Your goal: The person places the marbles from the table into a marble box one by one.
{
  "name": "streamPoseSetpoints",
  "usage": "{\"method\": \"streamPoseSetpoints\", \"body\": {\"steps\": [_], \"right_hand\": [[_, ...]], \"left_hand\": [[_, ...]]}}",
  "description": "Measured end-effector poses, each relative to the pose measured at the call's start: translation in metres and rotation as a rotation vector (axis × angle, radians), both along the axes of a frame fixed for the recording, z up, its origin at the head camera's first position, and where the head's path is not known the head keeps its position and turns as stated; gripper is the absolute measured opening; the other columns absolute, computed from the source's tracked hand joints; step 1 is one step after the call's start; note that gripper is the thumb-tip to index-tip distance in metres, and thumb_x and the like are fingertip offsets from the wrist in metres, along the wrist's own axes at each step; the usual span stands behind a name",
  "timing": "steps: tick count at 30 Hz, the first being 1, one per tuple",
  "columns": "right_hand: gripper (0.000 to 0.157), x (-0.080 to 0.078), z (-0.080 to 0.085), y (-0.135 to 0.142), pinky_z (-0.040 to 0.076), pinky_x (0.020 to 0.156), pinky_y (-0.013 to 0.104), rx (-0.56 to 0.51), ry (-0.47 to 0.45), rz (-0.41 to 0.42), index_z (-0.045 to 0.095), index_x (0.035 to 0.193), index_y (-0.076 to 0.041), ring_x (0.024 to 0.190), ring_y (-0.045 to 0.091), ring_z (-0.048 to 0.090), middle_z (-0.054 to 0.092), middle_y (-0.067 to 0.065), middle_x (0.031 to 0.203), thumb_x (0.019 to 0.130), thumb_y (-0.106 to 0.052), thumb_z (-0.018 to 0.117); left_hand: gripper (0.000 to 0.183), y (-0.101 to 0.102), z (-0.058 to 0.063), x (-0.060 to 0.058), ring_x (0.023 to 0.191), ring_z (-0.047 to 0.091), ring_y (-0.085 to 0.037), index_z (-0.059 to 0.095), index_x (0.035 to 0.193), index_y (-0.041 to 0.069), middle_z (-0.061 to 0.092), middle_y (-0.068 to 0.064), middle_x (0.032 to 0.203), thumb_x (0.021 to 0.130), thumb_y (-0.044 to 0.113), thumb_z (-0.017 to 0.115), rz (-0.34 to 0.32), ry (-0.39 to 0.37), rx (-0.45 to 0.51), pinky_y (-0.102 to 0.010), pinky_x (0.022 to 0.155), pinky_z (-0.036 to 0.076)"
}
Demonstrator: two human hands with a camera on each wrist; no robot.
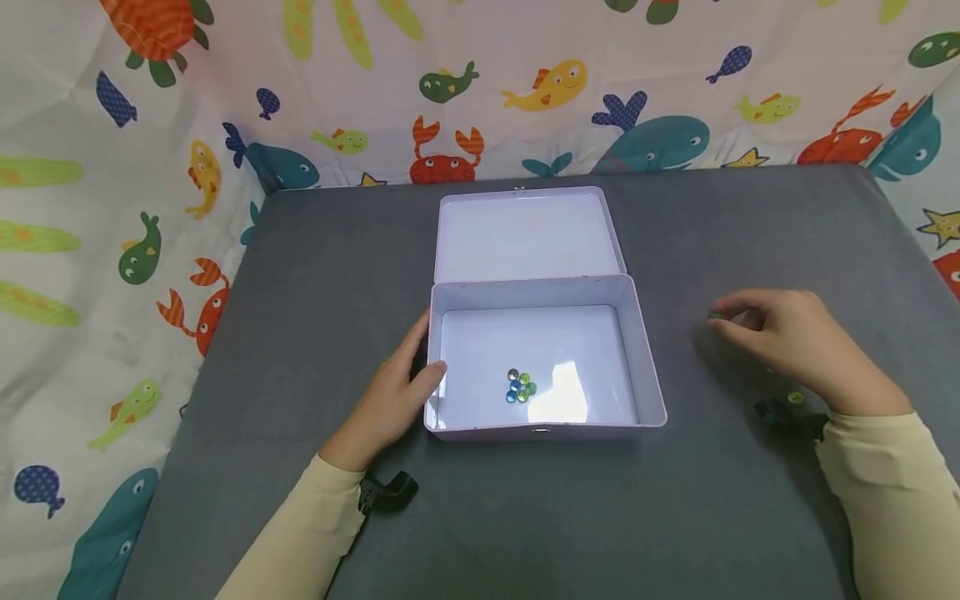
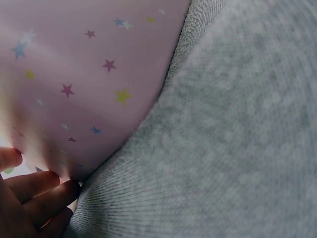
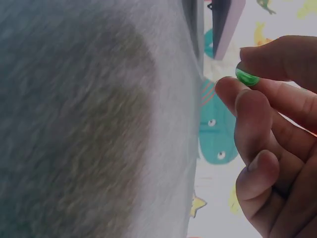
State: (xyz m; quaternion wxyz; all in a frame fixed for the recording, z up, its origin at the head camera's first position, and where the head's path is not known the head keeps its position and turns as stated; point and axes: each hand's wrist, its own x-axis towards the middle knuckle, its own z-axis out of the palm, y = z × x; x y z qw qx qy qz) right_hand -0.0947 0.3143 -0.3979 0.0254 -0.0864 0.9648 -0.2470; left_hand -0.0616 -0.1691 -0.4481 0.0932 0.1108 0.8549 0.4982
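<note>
A pale lilac box stands on the table with its lid folded back. Several glass marbles, blue, green and clear, lie together on its floor. My left hand holds the box's left wall, thumb over the rim and fingers along the outside. Stars decorate that pink outer side in the left wrist view. Right of the box, my right hand pinches a green glass marble between thumb and fingertips, just above the table. A yellow-green marble lies beneath the right wrist.
The grey-covered table extends around the box. Behind and to the sides hangs a white cloth printed with sea animals. A black wrist device sticks out under the left sleeve, and another wrist device under the right.
</note>
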Motion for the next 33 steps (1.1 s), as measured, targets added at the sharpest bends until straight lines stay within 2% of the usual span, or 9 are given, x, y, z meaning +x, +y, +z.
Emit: {"method": "streamPoseSetpoints", "body": {"steps": [4, 11, 16, 25, 33], "right_hand": [[0.022, -0.003, 0.005, -0.009, 0.044, 0.05, 0.028, -0.007, 0.036, 0.035, 0.08, 0.112, -0.008, 0.064, 0.011, 0.054, 0.072, 0.004, 0.085, 0.092, -0.017, 0.082], [0.019, -0.007, 0.024, -0.023, 0.045, 0.04, 0.033, -0.041, 0.043, 0.062, 0.08, 0.111, -0.01, 0.055, 0.013, 0.053, 0.071, 0.005, 0.086, 0.093, -0.017, 0.081], [0.018, -0.009, 0.035, -0.031, 0.047, 0.052, 0.026, -0.011, 0.128, 0.09, 0.081, 0.107, -0.009, 0.069, 0.011, 0.056, 0.074, 0.003, 0.09, 0.091, -0.016, 0.083], [0.016, -0.012, 0.042, -0.047, 0.048, 0.056, 0.025, -0.015, 0.148, 0.132, 0.081, 0.108, -0.01, 0.071, 0.013, 0.057, 0.075, 0.003, 0.092, 0.092, -0.014, 0.081], [0.015, -0.018, 0.049, -0.059, 0.049, 0.059, 0.024, -0.019, 0.148, 0.144, 0.082, 0.108, -0.012, 0.073, 0.015, 0.059, 0.075, 0.002, 0.094, 0.095, -0.018, 0.078]], "left_hand": [[0.072, 0.0, -0.001, 0.0, 0.157, 0.026, -0.023, 0.015, 0.169, 0.035, 0.022, 0.005, 0.173, 0.106, 0.038, 0.05, 0.002, 0.002, -0.008, -0.061, 0.123, 0.026], [0.073, 0.001, -0.003, -0.001, 0.157, 0.028, -0.022, 0.015, 0.169, 0.037, 0.023, 0.006, 0.173, 0.106, 0.038, 0.05, -0.001, 0.002, 0.003, -0.059, 0.123, 0.027], [0.073, 0.001, -0.003, -0.001, 0.156, 0.029, -0.022, 0.017, 0.169, 0.035, 0.025, 0.004, 0.173, 0.105, 0.038, 0.051, 0.001, 0.011, 0.008, -0.059, 0.123, 0.028], [0.072, 0.001, -0.003, -0.002, 0.156, 0.029, -0.021, 0.017, 0.169, 0.037, 0.026, 0.005, 0.172, 0.106, 0.036, 0.051, -0.004, 0.014, 0.018, -0.058, 0.123, 0.027], [0.073, 0.001, 0.0, -0.001, 0.157, 0.028, -0.023, 0.016, 0.17, 0.035, 0.024, 0.003, 0.173, 0.106, 0.035, 0.051, 0.0, 0.009, 0.008, -0.059, 0.124, 0.026]]}}
